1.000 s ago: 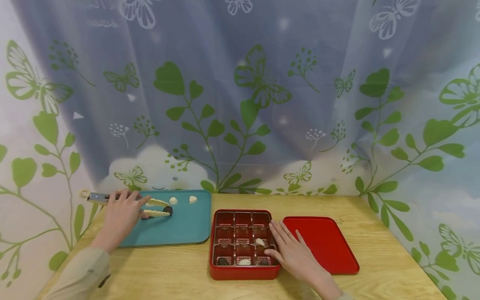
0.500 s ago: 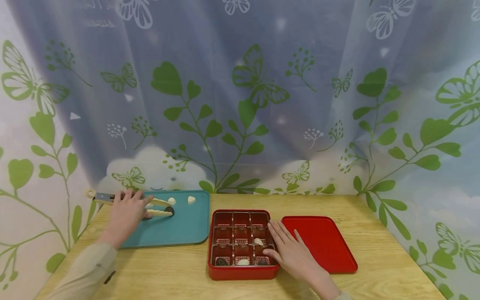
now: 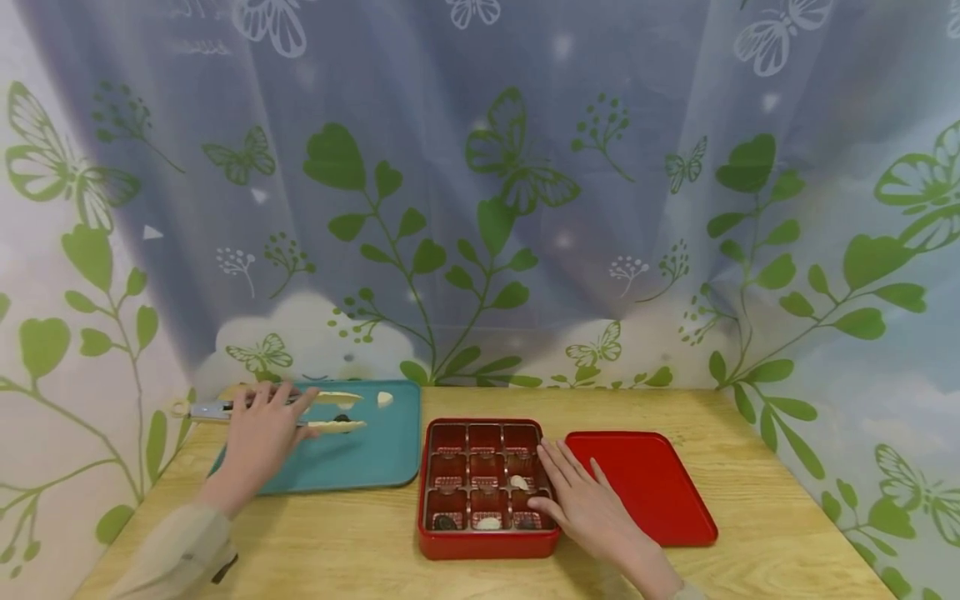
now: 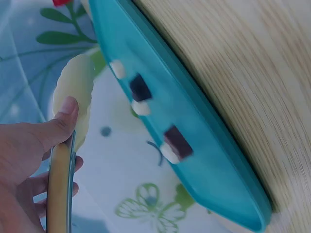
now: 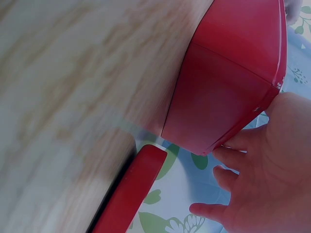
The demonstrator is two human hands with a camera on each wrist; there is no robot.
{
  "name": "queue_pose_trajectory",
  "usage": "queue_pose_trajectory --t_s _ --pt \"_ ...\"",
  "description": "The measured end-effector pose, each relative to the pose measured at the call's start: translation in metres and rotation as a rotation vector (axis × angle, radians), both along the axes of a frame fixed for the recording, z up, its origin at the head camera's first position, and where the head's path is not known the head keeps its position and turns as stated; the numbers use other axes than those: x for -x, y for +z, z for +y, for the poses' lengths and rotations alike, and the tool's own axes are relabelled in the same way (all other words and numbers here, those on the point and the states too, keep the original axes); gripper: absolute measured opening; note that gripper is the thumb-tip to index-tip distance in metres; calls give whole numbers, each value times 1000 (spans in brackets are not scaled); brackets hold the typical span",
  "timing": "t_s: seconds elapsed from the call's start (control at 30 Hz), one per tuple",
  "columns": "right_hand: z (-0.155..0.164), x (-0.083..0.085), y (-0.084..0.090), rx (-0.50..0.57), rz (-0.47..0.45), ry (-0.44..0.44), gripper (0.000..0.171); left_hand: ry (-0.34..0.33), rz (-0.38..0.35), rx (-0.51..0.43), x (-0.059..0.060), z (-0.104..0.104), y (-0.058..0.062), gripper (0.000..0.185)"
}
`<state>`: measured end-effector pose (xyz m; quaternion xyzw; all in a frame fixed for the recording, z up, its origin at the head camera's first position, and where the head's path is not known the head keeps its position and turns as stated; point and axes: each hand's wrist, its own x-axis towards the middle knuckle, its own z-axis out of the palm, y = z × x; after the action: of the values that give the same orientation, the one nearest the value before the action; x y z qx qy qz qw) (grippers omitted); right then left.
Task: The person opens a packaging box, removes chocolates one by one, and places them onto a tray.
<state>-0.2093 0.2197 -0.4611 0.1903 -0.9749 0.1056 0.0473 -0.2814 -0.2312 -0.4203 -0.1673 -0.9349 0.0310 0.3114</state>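
Here the left hand (image 3: 258,429) grips the tongs (image 3: 300,410) by the handle, fingers curled round it, arms spread either side of a dark candy (image 3: 342,417) on the teal tray (image 3: 375,454). Likely the pick-up step; next move calls for squeezing the tips onto it. Long axis of the tongs runs sideways, tips pointing right of the grip. Right hand (image 3: 592,508) lies flat, fingers straight, on the red box (image 3: 487,546) edge.

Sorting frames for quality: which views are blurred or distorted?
Head view: sharp and evenly lit, edges slightly bowed. Left wrist view: teal tray streaked by motion blur, left hand clearer. Right wrist view: soft throughout, the red box blurred beside the right hand.
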Motion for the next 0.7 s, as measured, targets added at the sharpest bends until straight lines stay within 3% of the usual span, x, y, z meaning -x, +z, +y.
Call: queue_pose_trajectory --t_s 0.23,0.47,0.7 --pt "1 1 0 12 -30 2 79 -71 70 9 -14 29 9 65" --pt "7 1 7 98 -123 10 81 -111 17 23 -18 64 15 64" --pt "5 -5 10 89 -86 22 78 -167 26 42 -20 97 19 64"
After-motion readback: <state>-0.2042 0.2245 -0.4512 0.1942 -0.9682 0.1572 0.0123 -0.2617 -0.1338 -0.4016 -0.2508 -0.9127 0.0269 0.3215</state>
